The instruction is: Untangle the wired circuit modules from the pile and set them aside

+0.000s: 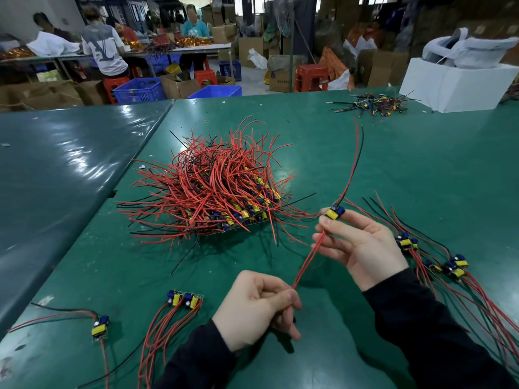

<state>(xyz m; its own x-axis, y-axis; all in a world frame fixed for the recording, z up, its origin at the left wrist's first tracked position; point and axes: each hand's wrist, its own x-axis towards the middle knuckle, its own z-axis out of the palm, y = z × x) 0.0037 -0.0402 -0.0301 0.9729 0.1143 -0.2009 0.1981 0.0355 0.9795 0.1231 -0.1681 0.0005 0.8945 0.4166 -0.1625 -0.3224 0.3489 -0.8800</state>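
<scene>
Our right hand w/ fingertips pinched on a yellow-blue module held above the green table, our left hand clamped on its red wires, tangled pile just left, freed modules laid at right, two more near left.

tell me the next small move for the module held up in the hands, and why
Probably lay it with the sorted modules on the right. The right hand pinches the module, lifted off the table, and the left hand pinches its red wires. The wires at its other end rise free of the pile, so it looks untangled.
</scene>
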